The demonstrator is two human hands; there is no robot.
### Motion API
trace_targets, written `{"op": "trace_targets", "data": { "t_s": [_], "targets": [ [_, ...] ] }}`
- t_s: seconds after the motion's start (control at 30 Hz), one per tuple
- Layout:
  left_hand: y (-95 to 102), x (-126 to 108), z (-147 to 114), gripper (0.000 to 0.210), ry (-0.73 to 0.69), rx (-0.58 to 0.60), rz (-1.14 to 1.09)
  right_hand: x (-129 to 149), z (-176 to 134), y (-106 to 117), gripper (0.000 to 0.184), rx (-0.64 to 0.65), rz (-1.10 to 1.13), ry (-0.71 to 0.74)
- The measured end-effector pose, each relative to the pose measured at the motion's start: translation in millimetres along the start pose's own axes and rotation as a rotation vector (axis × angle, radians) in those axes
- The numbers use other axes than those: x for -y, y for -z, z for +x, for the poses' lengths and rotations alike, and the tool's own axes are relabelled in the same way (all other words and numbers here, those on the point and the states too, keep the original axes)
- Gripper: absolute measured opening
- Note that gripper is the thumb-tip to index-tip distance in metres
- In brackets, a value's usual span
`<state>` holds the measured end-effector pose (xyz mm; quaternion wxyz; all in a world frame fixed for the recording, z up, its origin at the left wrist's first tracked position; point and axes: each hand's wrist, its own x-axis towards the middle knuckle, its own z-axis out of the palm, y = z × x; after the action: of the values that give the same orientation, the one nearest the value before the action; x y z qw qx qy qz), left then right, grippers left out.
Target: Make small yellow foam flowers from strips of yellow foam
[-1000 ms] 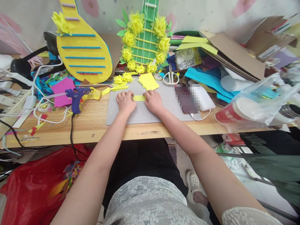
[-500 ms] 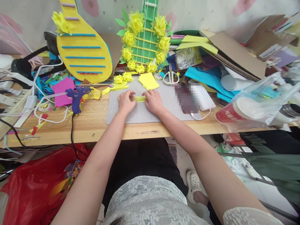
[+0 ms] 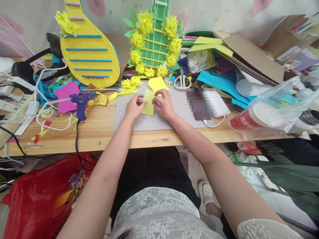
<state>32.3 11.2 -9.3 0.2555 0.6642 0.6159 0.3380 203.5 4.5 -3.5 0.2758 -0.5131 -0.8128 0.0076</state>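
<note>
both hands [image 3: 149, 105] pinching yellow paper [image 3: 149, 107] at its sides, over grey cutting mat [image 3: 174, 113]

Right of your fingers [image 3: 159, 99], a pixelated patch [image 3: 198, 103] hides whatever lies on the worktop [image 3: 99, 132]. Your fingers cover both side edges of the yellow paper [image 3: 149, 107].
</note>
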Motion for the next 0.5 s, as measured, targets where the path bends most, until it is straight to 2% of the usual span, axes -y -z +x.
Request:
{"op": "trace_targets", "data": {
  "t_s": [0.13, 0.3, 0.4, 0.5],
  "targets": [
    [-4.2, 3, 0, 0.039, -0.016, -0.04, -0.019, -3, 0, -5, 0.03, 0.025, 0.016, 0.089],
    [-7.5, 5, 3, 0.038, -0.039, -0.156, 0.034, -6, 1, -12, 0.03, 0.171, 0.12, 0.269],
    [-7.5, 5, 2, 0.047, -0.083, -0.204, 0.078, -8, 1, -12, 0.026, 0.195, 0.168, 0.277],
    [-4.5, 3, -3, 0.064, -0.158, -0.189, 0.13, -9, -1, -12, 0.023, 0.199, 0.216, 0.238]
  ]
}}
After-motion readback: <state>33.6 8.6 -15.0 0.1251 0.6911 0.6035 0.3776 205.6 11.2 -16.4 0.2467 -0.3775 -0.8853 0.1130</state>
